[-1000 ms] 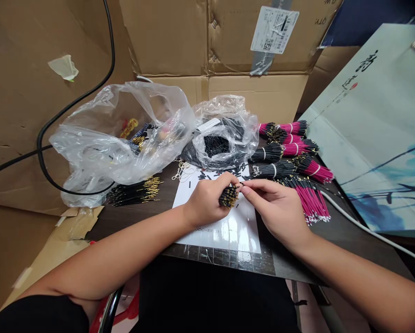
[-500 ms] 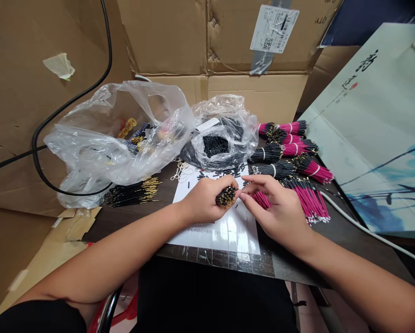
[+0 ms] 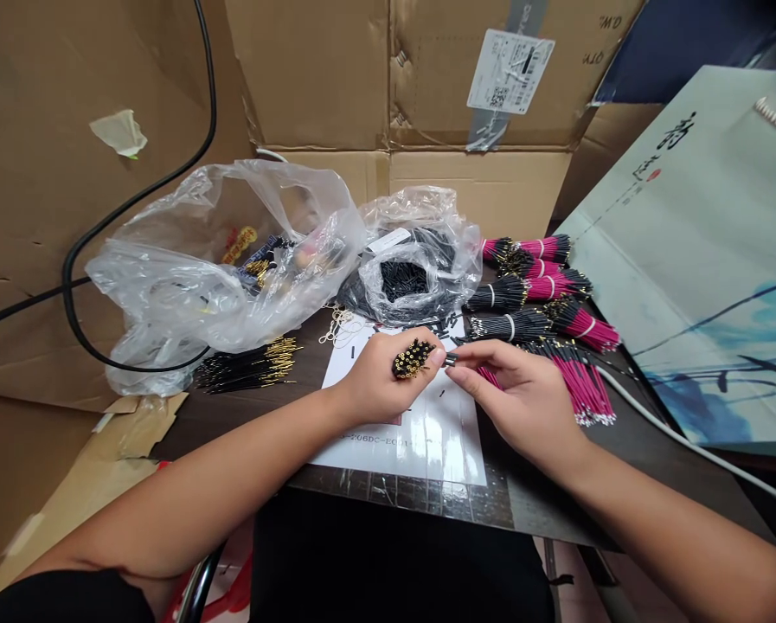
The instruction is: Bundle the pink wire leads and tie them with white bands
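My left hand (image 3: 380, 374) is closed around a bundle of black wires (image 3: 412, 359), whose gold terminal ends face me. Just right of that bundle, my right hand (image 3: 527, 394) pinches a short black tube (image 3: 451, 357) between thumb and fingertips, close to the left thumb. Both hands are above a printed white sheet (image 3: 394, 454) on the dark table. Behind them an opened clear plastic bag (image 3: 456, 251) holds many small black tubes (image 3: 404, 279). The far ends of the held wires are hidden by my left hand.
Loose black wires with gold ends (image 3: 248, 368) lie at the left below a crumpled plastic bag (image 3: 167, 268). Tied pink and black wire bundles (image 3: 543, 249) and untied pink wires (image 3: 586, 389) lie right. Rubber bands (image 3: 339, 327), a white cable (image 3: 679, 424) and cardboard walls surround them.
The black tube now shows between my right fingertips. My left hand has turned slightly, and the wire bundle's ends have shifted a little left. The view has tilted up slightly.
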The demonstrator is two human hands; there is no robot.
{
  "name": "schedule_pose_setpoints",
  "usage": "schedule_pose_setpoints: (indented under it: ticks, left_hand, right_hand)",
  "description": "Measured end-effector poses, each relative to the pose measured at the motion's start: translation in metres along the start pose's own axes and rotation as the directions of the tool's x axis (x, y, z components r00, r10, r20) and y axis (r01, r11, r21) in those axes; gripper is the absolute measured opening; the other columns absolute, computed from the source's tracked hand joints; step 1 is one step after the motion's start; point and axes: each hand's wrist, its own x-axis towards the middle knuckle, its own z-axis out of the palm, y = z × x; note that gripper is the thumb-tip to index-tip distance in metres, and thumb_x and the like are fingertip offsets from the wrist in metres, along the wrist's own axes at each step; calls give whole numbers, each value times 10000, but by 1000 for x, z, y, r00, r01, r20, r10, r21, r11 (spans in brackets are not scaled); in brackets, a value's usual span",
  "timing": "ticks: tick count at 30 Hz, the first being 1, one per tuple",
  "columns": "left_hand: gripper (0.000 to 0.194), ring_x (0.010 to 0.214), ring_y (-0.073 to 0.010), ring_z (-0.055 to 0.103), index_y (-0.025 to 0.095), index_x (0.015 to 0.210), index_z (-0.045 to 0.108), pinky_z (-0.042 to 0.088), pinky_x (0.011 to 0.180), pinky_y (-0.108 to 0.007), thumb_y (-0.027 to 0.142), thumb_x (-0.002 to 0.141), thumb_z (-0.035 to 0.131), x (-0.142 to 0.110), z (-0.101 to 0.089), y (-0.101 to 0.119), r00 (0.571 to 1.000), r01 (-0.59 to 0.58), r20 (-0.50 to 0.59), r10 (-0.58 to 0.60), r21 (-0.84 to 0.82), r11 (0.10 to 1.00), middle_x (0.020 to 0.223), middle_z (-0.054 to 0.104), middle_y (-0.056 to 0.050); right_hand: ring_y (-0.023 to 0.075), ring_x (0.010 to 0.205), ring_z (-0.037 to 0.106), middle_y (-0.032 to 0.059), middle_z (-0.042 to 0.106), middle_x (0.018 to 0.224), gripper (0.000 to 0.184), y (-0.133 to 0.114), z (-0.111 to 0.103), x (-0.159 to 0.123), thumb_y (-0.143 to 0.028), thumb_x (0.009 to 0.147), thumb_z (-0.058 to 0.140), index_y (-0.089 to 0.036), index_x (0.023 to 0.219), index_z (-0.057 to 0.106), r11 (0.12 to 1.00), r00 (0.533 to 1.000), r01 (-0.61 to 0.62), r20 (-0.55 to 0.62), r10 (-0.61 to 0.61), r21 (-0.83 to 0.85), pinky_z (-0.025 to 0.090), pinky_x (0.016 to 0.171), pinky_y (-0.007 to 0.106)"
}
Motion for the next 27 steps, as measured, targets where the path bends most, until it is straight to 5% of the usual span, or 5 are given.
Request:
schedule_pose_setpoints:
  ticks: [4,17,27]
  left_hand:
    - [176,629,-126,613,189,861,594,483,595,-243,328,955,540,-1,2,0,998,-36,-41,38,34,999,723,651,-16]
    - [157,676,-126,643,180,887,623,502,652,-241,308,949,557,0,1,-2,997,-80,8,79,47,996,771,686,-26]
    - [203,605,-111,575,177,874,625,452,596,-226,365,937,583,0,0,-4,997,-56,48,54,29,998,665,621,7]
  right_hand:
    - [140,716,666,-1,736,823,83,-3,2,0,-304,881,701,-235,850,735,998,1000,13,-15,-14,-65,521,685,294]
    - [163,804,699,23,756,921,146,2,6,0,-338,868,719,-236,971,738,993,997,-62,-43,67,102,560,728,298]
    - [154,788,649,17,694,877,52,-2,3,0,-257,905,669,-232,940,698,996,995,30,-101,-21,82,522,707,298]
